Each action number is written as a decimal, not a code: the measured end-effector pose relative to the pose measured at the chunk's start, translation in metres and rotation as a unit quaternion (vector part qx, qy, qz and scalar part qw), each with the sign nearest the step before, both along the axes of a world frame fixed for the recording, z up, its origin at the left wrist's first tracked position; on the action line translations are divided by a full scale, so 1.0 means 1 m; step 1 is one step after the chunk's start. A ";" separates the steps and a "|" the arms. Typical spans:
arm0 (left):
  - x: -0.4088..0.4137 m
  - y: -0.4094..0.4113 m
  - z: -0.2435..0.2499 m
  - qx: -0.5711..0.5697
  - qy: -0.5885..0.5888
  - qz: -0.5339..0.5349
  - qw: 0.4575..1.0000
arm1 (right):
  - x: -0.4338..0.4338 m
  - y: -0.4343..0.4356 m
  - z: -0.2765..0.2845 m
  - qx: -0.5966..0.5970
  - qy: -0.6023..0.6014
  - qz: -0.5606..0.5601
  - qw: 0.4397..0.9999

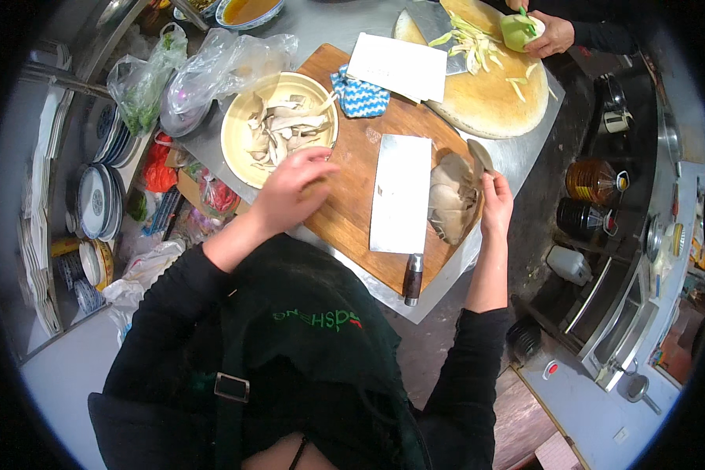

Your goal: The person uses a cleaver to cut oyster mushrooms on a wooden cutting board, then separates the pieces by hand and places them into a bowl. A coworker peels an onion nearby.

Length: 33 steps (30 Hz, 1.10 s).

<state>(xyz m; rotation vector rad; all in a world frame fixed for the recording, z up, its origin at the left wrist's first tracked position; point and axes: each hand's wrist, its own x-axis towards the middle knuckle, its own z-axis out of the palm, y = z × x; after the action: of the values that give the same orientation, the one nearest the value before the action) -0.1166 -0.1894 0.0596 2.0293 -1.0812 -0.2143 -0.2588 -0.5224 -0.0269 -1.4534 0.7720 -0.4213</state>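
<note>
A cream bowl (233, 136) holds torn strips of oyster mushroom (282, 126). Over its near rim is my left hand (296, 191), slightly blurred, fingers apart and nothing visible in them. At the right side of the wooden cutting board (352, 200), my right hand (497, 197) pinches a grey-brown oyster mushroom piece (480, 155) between thumb and fingers. Beside that hand a cluster of oyster mushrooms (451, 197) lies on the board. A cleaver (400, 194) rests flat left of the cluster, its dark handle (412, 282) towards me.
Across the table, another person's hand (549, 35) holds a partly peeled green vegetable (517, 32) over a round chopping board (487, 106) with peelings. A blue-and-white cloth (361, 94) and white sheets (396, 64) lie at the board's far edge. Plastic bags (235, 59) sit left.
</note>
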 end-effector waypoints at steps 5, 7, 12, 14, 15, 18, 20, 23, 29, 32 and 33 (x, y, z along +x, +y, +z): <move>-0.025 -0.045 -0.001 -0.025 0.235 -0.095 0.967 | 0.004 0.040 0.038 0.044 -0.074 0.007 0.996; -0.037 -0.070 -0.004 -0.077 0.362 -0.077 0.926 | 0.005 0.078 0.058 0.033 -0.080 0.032 0.996; -0.052 -0.092 -0.028 -0.219 0.529 0.036 0.819 | 0.007 0.164 0.045 0.154 -0.135 -0.047 0.978; -0.053 -0.077 -0.032 -0.199 0.546 0.046 0.813 | 0.008 0.182 0.040 0.259 -0.155 -0.070 0.951; -0.052 -0.070 -0.031 -0.188 0.554 0.050 0.809 | 0.010 0.188 0.040 0.312 -0.168 -0.080 0.932; -0.047 -0.059 -0.039 -0.174 0.534 0.102 0.821 | 0.014 0.200 0.042 0.312 -0.175 -0.110 0.927; -0.046 -0.058 -0.037 -0.198 0.547 0.179 0.793 | 0.015 0.205 0.043 0.289 -0.194 -0.120 0.930; -0.027 -0.042 -0.032 -0.264 0.627 0.136 0.720 | 0.010 0.202 0.036 0.192 -0.168 -0.175 0.951; -0.012 0.000 -0.019 -0.295 0.677 0.041 0.673 | -0.031 0.187 0.008 -0.291 0.099 0.002 0.951; -0.011 0.011 -0.015 -0.268 0.687 0.019 0.675 | -0.043 0.184 0.014 -0.348 0.067 -0.026 0.935; -0.011 0.016 -0.014 -0.269 0.691 0.005 0.671 | -0.047 0.181 0.035 -0.382 0.062 -0.034 0.921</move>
<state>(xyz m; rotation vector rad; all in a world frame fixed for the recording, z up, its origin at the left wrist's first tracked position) -0.1276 -0.1730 0.0457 0.8061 -0.0572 -1.0683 -0.3059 -0.3419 0.0080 -2.2021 0.7996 -0.7419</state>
